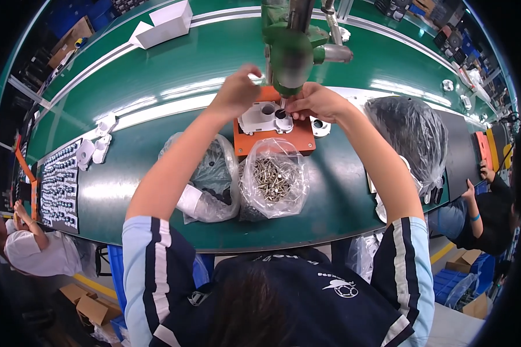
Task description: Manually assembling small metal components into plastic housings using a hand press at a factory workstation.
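A white housing (pixel 253 121) with round openings rests on an orange fixture block (pixel 301 139), under the spindle of a green drill-press-like machine (pixel 291 61). My right hand (pixel 318 103) is beside the spindle tip, its thumb and forefinger pinched together low over the housing's right end, next to a small black round part (pixel 281 114). Whatever those fingers hold is too small to name. Raised to the left of the machine is my left hand (pixel 236 92), its fingers curled and smeared by motion. In front of the block stands an open clear bag of metal screws (pixel 272 178).
A clear bag with dark parts (pixel 211 168) lies left of the screws. Rows of small metallic parts (pixel 59 185) are on the far left, near white housings (pixel 92 147). At right is a large bag of black items (pixel 408 136). Other people work at both sides.
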`<state>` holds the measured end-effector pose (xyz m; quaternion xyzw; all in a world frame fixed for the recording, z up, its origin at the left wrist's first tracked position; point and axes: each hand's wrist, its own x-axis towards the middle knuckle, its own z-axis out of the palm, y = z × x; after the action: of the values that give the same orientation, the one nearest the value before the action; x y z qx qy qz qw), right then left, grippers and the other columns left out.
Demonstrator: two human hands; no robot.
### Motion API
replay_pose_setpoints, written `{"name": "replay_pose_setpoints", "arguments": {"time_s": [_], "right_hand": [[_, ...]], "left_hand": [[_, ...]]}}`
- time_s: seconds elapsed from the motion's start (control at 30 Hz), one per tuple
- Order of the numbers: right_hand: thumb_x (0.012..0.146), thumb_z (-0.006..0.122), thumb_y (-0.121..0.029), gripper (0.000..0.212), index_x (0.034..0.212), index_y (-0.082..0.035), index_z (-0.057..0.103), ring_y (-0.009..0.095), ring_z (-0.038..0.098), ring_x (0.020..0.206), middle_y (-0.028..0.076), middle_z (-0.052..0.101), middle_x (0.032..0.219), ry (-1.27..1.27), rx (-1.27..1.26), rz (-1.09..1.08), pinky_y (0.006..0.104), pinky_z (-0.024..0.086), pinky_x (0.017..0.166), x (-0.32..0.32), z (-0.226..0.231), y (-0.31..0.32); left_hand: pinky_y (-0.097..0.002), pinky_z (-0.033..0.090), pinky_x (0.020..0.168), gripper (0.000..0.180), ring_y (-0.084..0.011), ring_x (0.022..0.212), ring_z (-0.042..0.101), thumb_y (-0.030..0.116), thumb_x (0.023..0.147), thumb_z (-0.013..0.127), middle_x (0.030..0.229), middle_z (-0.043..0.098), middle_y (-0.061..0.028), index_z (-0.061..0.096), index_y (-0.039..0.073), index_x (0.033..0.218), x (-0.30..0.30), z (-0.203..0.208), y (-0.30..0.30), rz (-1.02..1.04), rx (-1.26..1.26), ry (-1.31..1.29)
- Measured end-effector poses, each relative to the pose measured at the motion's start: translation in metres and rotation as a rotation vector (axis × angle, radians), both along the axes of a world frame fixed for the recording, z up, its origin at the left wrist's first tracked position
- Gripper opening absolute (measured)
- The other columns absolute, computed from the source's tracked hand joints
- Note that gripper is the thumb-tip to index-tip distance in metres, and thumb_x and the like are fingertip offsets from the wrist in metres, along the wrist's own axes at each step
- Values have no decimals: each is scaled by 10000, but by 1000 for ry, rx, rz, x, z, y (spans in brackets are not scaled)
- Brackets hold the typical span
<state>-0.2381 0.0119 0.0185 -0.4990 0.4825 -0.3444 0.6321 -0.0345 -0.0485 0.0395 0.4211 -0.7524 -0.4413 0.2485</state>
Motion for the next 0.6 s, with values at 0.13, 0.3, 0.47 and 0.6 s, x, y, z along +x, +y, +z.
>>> {"name": "replay_pose_setpoints", "arguments": {"time_s": [0.13,0.3,0.47,0.6], "right_hand": [[771,609,32,134,901,17,579,112,578,615,73,610,736,40,5,22,203,433,482,4,8,-2],[710,652,53,144,825,-2,584,128,569,601,80,601,727,118,34,2,219,427,485,5,13,-8],[701,650,63,165,832,-13,585,128,547,597,74,589,732,117,90,10,231,416,495,3,11,-13],[742,629,11,90,803,-29,575,95,509,556,51,574,708,169,42,26,196,400,484,6,12,-13]], "left_hand": [[-339,485,674,267,-265,750,613,72,783,485,846,621,-158,532,-20,1029,40,-10,37,-4,-301,-37],[-416,421,908,296,-348,1023,544,41,764,501,1090,567,-196,539,-27,1050,50,-39,57,-241,-651,-48],[-422,350,1017,289,-338,1156,464,54,784,555,1182,526,-183,536,-12,1065,53,-50,54,-336,-922,-189],[-428,370,993,278,-324,1121,486,53,730,561,1124,541,-187,543,-39,992,50,-51,51,-345,-981,-155]]}}
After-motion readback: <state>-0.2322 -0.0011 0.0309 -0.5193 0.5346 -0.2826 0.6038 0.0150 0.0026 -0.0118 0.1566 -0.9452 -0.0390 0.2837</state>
